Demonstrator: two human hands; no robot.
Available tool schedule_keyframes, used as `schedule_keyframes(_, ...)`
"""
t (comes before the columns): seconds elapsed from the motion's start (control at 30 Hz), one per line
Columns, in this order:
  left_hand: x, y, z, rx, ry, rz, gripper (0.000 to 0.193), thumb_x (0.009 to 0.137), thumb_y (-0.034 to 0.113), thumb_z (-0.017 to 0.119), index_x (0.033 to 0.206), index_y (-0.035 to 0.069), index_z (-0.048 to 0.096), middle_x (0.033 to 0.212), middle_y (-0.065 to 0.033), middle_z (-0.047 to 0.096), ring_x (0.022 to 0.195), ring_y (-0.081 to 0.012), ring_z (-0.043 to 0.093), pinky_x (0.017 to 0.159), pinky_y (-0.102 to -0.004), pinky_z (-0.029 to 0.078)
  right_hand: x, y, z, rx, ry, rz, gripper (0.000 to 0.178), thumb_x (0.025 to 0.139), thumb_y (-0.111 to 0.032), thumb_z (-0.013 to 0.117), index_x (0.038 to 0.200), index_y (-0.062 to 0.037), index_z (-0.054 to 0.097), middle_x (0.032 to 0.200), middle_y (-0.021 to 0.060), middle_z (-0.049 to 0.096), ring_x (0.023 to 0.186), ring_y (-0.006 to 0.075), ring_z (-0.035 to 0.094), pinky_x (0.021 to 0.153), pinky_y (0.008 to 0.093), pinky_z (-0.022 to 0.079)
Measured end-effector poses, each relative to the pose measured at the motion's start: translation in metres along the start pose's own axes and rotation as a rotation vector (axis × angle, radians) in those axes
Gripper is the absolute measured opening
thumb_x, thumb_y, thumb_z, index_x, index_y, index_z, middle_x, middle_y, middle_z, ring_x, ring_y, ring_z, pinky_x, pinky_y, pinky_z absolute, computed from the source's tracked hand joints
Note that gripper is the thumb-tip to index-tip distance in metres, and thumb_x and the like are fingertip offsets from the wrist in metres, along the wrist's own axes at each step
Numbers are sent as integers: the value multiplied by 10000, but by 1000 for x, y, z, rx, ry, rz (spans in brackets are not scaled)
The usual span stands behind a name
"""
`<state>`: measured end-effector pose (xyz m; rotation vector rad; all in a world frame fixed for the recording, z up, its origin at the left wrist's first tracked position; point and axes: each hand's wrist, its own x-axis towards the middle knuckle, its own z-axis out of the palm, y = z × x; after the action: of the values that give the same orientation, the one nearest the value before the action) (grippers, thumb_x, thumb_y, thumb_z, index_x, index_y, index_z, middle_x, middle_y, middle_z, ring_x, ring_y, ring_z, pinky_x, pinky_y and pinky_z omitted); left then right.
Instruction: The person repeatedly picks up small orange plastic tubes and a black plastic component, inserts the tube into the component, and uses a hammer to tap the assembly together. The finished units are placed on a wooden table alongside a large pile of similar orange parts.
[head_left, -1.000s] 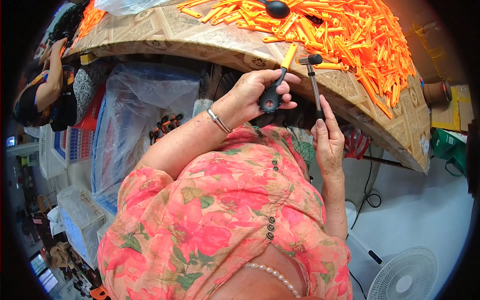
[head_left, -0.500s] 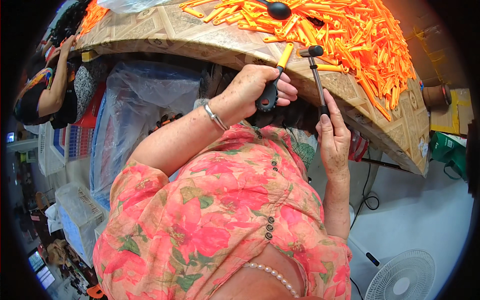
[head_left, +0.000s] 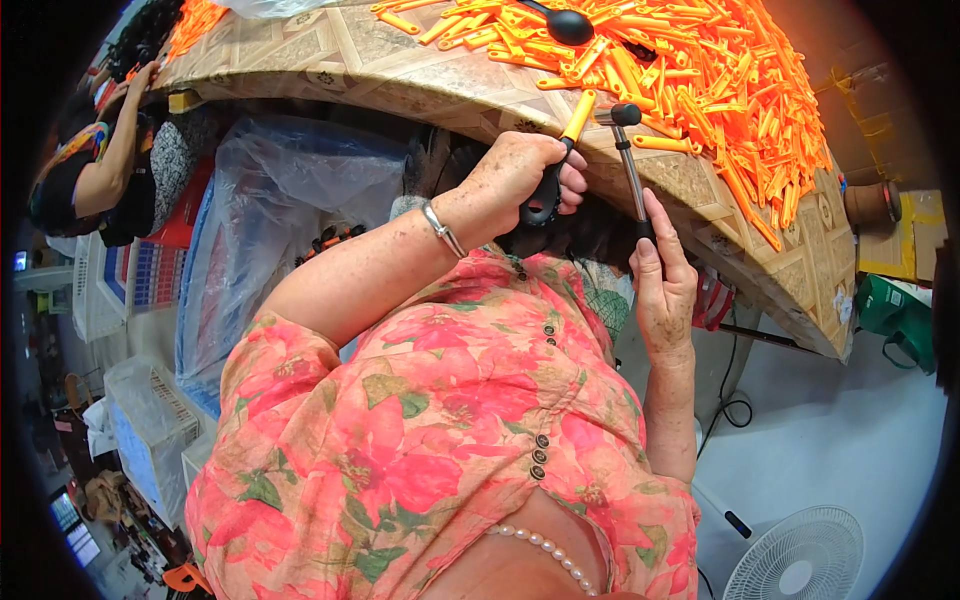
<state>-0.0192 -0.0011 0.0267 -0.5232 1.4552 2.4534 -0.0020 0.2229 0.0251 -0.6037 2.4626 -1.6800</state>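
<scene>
My left hand (head_left: pixel 525 170) is closed round the black toothed end of a spaghetti server (head_left: pixel 541 207). Its orange handle (head_left: pixel 578 116) points up and away, toward the table edge. The lower black end, which has a hole in it, pokes out below my fingers. In my right hand (head_left: pixel 666 290) is a small hammer (head_left: pixel 630 160) with a silver shaft, a black grip and a dark head. Its head is raised just right of the orange handle, apart from it. A heap of orange handles (head_left: pixel 740 130) covers the tabletop beyond both hands.
A black ladle (head_left: pixel 570 28) lies on the heap. The table's curved edge (head_left: pixel 450 112) runs before me. A plastic-lined bin (head_left: pixel 270 220) stands at left, near another person's arm (head_left: pixel 105 185). A white fan (head_left: pixel 797 565) and a green bag (head_left: pixel 893 318) are at right.
My left hand has shifted slightly, its fingers curling more round the spaghetti server, which has turned a little. The hammer head sits slightly lower and has turned. The whole view has shifted a little.
</scene>
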Motion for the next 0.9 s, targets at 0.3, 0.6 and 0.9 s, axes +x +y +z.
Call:
schedule_keyframes(0.3,-7,3,-22,201,94,86,324,1003,258,482,1082,19,686,798,26,581,792,-84,562,739,-289,524,-6,13,5,64,5,68,451,1033,-151,509,1481,-151,458,721,-78,458,590,2,344,511,161,298)
schedule_keyframes(0.6,6,0,-21,279,40,112,209,960,169,602,1002,-10,703,776,-24,661,657,-99,639,596,-208,496,-3,13,10,108,8,102,429,1012,-132,522,1441,-142,514,772,-28,507,662,55,408,617,214,403)
schedule_keyframes(0.9,13,22,-12,437,51,74,183,930,130,633,965,-37,696,751,-55,675,611,-121,654,537,-217,514,10,5,16,20,5,2,448,1040,-138,474,1487,-146,449,695,-67,397,598,31,324,523,192,302)
